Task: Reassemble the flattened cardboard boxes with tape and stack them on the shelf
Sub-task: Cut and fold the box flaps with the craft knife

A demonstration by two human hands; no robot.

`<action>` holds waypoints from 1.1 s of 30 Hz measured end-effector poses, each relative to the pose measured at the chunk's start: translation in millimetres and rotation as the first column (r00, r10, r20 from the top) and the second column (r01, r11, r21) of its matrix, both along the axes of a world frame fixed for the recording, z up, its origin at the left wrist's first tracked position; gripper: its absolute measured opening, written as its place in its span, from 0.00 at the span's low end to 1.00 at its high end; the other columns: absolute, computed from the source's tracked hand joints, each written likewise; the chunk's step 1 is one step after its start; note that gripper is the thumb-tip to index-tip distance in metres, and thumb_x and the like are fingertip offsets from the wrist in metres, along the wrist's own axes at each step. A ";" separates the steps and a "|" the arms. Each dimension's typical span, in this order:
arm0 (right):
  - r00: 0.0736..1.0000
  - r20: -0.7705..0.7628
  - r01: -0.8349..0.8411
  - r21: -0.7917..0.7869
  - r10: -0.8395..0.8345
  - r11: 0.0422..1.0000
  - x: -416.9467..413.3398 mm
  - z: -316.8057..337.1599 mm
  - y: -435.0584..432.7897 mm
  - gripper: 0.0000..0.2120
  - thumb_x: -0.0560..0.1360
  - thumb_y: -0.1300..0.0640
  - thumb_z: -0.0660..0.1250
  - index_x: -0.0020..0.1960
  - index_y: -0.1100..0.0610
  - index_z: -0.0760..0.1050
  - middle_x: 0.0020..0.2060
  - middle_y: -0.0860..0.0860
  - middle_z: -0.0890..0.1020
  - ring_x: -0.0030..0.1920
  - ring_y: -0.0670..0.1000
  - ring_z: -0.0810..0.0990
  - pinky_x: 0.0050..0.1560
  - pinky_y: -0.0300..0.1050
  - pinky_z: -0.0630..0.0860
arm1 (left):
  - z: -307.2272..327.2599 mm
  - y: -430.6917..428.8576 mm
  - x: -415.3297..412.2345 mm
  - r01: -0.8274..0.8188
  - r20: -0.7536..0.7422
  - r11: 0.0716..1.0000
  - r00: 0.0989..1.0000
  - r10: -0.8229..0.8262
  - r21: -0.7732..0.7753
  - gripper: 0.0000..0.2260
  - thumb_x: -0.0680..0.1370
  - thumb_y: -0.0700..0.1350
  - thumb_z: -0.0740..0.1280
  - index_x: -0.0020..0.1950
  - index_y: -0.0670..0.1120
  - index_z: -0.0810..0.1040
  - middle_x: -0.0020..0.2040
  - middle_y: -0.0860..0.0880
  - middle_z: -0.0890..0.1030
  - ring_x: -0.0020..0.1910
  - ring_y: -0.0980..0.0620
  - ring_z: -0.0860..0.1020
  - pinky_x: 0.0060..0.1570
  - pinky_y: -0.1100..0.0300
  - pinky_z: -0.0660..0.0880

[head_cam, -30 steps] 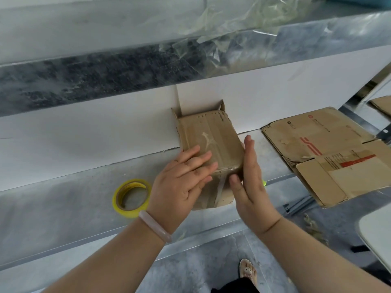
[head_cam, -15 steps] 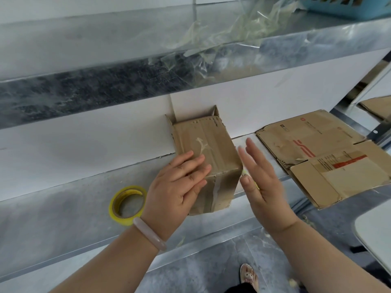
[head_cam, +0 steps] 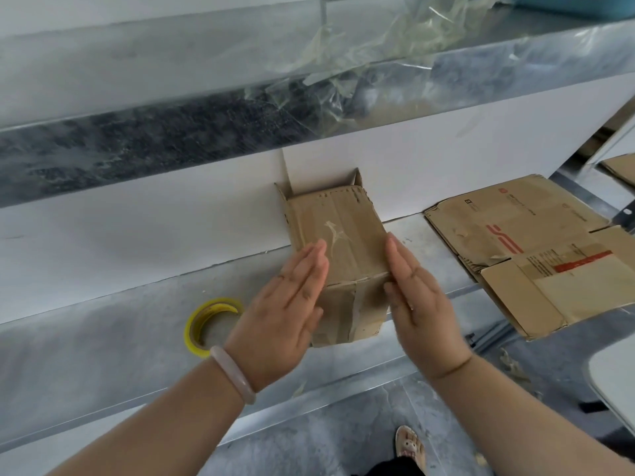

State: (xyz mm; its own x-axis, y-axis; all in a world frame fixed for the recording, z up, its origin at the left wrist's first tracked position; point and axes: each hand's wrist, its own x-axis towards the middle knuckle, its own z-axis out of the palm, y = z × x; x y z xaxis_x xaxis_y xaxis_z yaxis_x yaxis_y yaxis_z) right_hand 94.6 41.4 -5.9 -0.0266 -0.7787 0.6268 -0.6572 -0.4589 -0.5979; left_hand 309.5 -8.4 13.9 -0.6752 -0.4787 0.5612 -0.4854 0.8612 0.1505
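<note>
The taped cardboard box (head_cam: 338,242) sits on the metal shelf (head_cam: 103,338), its far end at the white back wall (head_cam: 137,218) (flaps sticking up there). The left hand (head_cam: 285,317) and right hand (head_cam: 422,304) lie flat against its sides, fingers straight, gripping nothing. A yellow tape roll (head_cam: 196,324) lies at its 8 o'clock, flattened cartons (head_cam: 536,249) at 3.

The left hand (head_cam: 285,317) hid the tape roll's (head_cam: 214,309) lower right part; the top edge cropped the blue basket (head_cam: 577,3).

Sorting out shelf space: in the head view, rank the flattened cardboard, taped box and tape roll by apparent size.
Largest: flattened cardboard.
Middle: taped box, though both hands cover part of it.
Smallest: tape roll.
</note>
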 end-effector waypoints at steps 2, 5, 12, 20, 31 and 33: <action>0.993 0.116 -0.038 0.135 0.023 0.990 19.8 -4.3 8.2 0.33 0.80 0.59 0.56 0.80 0.49 0.44 0.79 0.49 0.55 0.78 0.47 0.54 0.75 0.37 0.54 | -12.4 7.4 -4.8 -0.033 -0.020 0.999 0.999 0.033 -0.025 0.31 0.78 0.42 0.62 0.76 0.38 0.50 0.75 0.36 0.55 0.76 0.37 0.56 0.73 0.46 0.58; 0.933 0.357 -0.151 0.246 0.055 0.957 31.5 0.6 14.8 0.36 0.80 0.54 0.56 0.77 0.37 0.35 0.78 0.37 0.48 0.78 0.41 0.47 0.73 0.31 0.51 | -12.4 7.6 -7.3 -0.036 -0.012 0.999 0.999 0.036 -0.006 0.33 0.78 0.47 0.64 0.76 0.39 0.52 0.75 0.36 0.57 0.76 0.37 0.56 0.74 0.46 0.57; 0.819 0.559 -0.288 0.596 -0.130 0.749 9.1 -12.3 33.9 0.28 0.80 0.45 0.51 0.79 0.44 0.48 0.71 0.28 0.58 0.71 0.27 0.55 0.65 0.22 0.54 | 31.6 7.0 -7.9 -0.138 0.087 0.985 0.985 0.147 -0.102 0.26 0.76 0.59 0.67 0.71 0.52 0.69 0.59 0.45 0.75 0.56 0.45 0.74 0.54 0.49 0.73; 0.572 0.630 -0.457 0.776 -0.525 0.434 15.1 -42.7 57.7 0.27 0.80 0.41 0.58 0.72 0.57 0.66 0.70 0.55 0.72 0.69 0.56 0.71 0.72 0.56 0.66 | 30.1 23.2 6.4 -0.182 -0.045 0.982 0.983 0.180 -0.042 0.17 0.77 0.52 0.67 0.65 0.52 0.78 0.65 0.51 0.76 0.57 0.45 0.72 0.59 0.53 0.71; 0.737 0.616 0.154 0.245 -0.276 0.957 36.1 26.9 68.0 0.26 0.73 0.61 0.72 0.64 0.40 0.70 0.62 0.44 0.75 0.63 0.43 0.75 0.63 0.43 0.74 | -20.4 65.8 41.6 -0.045 -0.334 0.691 0.852 0.403 0.722 0.31 0.73 0.49 0.72 0.72 0.53 0.62 0.64 0.59 0.74 0.64 0.59 0.73 0.55 0.66 0.74; 0.913 0.297 0.261 0.096 -0.278 0.961 32.8 33.2 57.6 0.28 0.73 0.61 0.73 0.69 0.46 0.70 0.65 0.44 0.75 0.66 0.46 0.72 0.65 0.44 0.71 | -37.9 64.2 45.0 -0.073 -0.210 0.565 0.883 0.420 0.822 0.26 0.73 0.49 0.72 0.66 0.58 0.65 0.62 0.63 0.74 0.60 0.62 0.74 0.53 0.67 0.75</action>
State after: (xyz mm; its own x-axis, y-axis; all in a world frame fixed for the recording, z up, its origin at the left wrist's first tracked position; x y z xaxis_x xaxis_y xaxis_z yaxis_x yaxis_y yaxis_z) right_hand 127.4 99.0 27.3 -0.4232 -0.7470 0.5128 -0.5334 -0.2521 -0.8074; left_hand 354.4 55.8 -24.0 -0.3006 -0.9527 0.0457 -0.4216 0.1757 0.8896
